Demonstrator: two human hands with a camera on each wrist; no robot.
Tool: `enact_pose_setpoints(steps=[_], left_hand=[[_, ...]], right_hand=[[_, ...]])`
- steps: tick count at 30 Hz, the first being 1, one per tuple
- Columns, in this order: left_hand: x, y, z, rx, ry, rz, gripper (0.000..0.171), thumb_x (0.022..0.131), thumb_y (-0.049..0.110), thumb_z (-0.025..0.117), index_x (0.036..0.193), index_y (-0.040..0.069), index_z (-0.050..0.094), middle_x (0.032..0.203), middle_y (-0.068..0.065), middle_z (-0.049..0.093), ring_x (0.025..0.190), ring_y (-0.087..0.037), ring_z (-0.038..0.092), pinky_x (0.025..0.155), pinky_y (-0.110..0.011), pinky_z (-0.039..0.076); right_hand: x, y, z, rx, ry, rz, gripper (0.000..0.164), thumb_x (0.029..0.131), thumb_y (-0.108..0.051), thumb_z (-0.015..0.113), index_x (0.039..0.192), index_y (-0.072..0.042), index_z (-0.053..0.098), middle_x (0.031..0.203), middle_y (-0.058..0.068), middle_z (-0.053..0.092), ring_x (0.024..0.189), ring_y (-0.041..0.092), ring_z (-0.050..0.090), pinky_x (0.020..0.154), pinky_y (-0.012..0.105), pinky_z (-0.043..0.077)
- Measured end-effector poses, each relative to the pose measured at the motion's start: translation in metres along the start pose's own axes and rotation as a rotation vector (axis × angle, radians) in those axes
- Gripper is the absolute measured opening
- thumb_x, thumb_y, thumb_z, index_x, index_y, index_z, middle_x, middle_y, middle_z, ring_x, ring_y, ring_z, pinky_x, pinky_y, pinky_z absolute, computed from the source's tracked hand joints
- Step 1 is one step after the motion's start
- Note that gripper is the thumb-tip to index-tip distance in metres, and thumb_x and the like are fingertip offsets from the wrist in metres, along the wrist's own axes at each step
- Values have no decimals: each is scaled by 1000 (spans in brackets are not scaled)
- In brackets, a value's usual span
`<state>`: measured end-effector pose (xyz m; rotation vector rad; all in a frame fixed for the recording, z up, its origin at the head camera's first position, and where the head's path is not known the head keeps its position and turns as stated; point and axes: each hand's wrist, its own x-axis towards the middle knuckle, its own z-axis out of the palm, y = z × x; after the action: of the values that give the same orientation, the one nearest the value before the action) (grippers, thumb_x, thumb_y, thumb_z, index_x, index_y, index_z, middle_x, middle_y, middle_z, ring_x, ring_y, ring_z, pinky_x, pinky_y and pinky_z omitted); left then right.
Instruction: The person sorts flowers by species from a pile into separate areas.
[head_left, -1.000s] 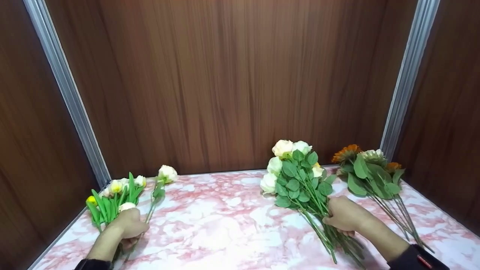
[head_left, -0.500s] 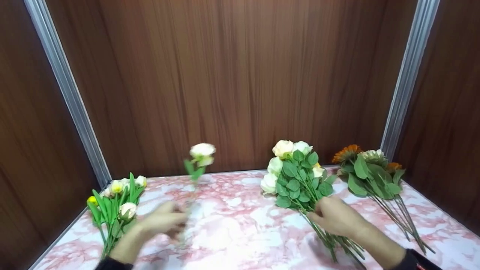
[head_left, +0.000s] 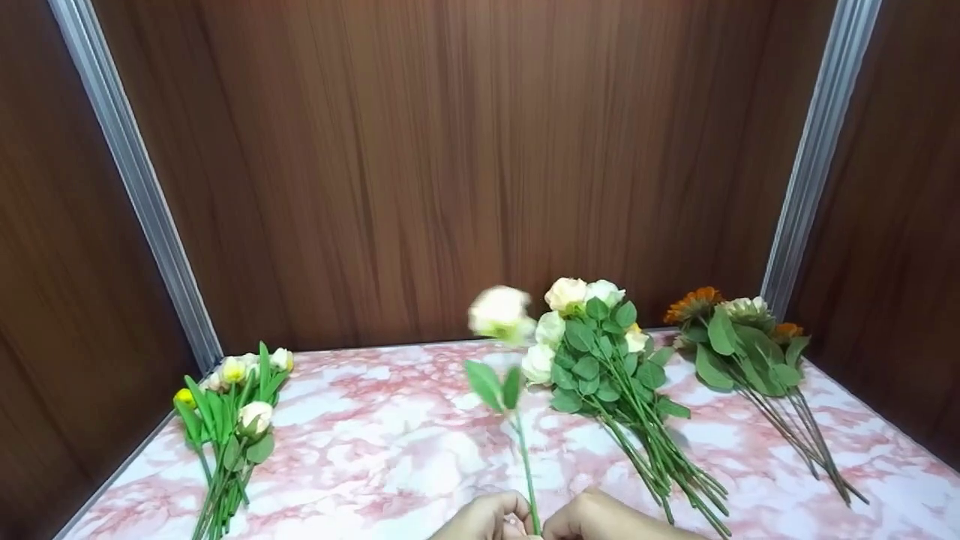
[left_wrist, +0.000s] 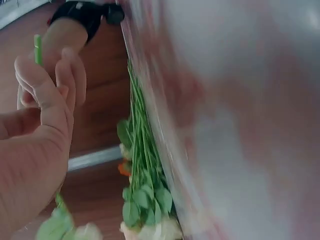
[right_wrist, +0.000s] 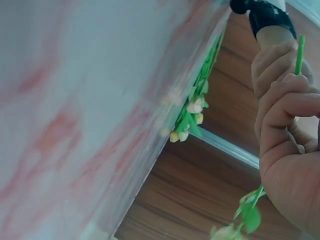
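A single cream-white rose (head_left: 501,313) on a green stem stands nearly upright over the front middle of the table. At the bottom of the head view my left hand (head_left: 484,519) and right hand (head_left: 604,517) meet at its lower stem. Both have curled fingers and pinch the stem. The cut stem end (left_wrist: 38,49) sticks out past the left fingers in the left wrist view. In the right wrist view the stem end (right_wrist: 300,55) shows above the curled right fingers. The rose's head is blurred there.
A bunch of cream and white roses (head_left: 592,360) lies right of the held rose. Orange and white flowers (head_left: 742,337) lie farther right. Tulips with a pale rose (head_left: 225,420) lie at left on the pink marbled table (head_left: 375,420). Brown wood panels (head_left: 450,165) enclose the table.
My left hand has carried the rose from the tulips at left to the front middle. My right hand has left the rose bunch and come to the same stem.
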<state>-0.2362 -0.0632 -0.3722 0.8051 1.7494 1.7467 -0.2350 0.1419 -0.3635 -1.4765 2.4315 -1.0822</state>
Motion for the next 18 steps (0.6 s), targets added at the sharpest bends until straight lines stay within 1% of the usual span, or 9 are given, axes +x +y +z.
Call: enact_pose_setpoints(steps=[1, 2, 4, 7, 9, 10, 14, 18], left_hand=[[0, 0, 2, -4, 12, -8, 14, 87, 12, 62, 86, 6, 50, 61, 7, 59, 52, 6, 54, 52, -7, 45], [0, 1, 2, 16, 27, -12, 15, 87, 15, 64, 86, 8, 50, 61, 6, 59, 51, 6, 53, 50, -7, 44], [-1, 2, 2, 125, 52, 18, 19, 87, 19, 63, 87, 4, 52, 57, -7, 59, 49, 6, 50, 49, -7, 42], [-1, 3, 0, 308, 83, 78, 26, 88, 22, 62, 89, -2, 53, 61, -29, 56, 49, 6, 46, 51, -8, 40], [-1, 4, 0, 402, 98, 117, 30, 88, 23, 62, 89, -5, 54, 70, -37, 56, 51, 6, 46, 55, -8, 41], [-1, 4, 0, 428, 100, 126, 30, 88, 23, 62, 89, -6, 54, 71, -36, 57, 52, 6, 47, 57, -8, 42], [-1, 5, -2, 447, 97, 133, 27, 87, 18, 64, 88, -8, 56, 73, -34, 59, 56, 6, 50, 59, -9, 44], [-1, 6, -4, 453, 67, 145, 28, 88, 15, 62, 88, -13, 56, 75, -35, 60, 58, 7, 51, 60, -8, 45]], right_hand=[[0, -1, 0, -13, 5, -1, 25, 83, -12, 60, 60, -5, 54, 47, 5, 45, 47, -16, 25, 37, 6, 25], [0, -1, 1, -26, 11, -3, 27, 83, -12, 60, 59, -4, 53, 46, 5, 44, 47, -15, 23, 37, 6, 24], [0, 0, 1, -62, 24, -13, 26, 82, -11, 61, 58, -4, 53, 45, 5, 44, 47, -16, 23, 37, 5, 24], [1, 2, 1, -95, 47, -35, 25, 81, -11, 61, 58, -5, 54, 45, 5, 47, 48, -17, 24, 38, 4, 24], [1, 4, 1, -106, 61, -53, 25, 81, -12, 62, 58, -6, 55, 44, 6, 49, 48, -17, 25, 38, 4, 25], [1, 4, 1, -112, 67, -62, 26, 82, -13, 62, 58, -6, 56, 44, 6, 50, 48, -18, 26, 38, 3, 25], [1, 5, 1, -135, 83, -90, 29, 84, -18, 62, 58, -8, 57, 44, 5, 52, 49, -18, 26, 37, 3, 26], [1, 6, 2, -145, 84, -100, 27, 83, -18, 62, 59, -8, 59, 44, 5, 54, 50, -19, 27, 38, 2, 27]])
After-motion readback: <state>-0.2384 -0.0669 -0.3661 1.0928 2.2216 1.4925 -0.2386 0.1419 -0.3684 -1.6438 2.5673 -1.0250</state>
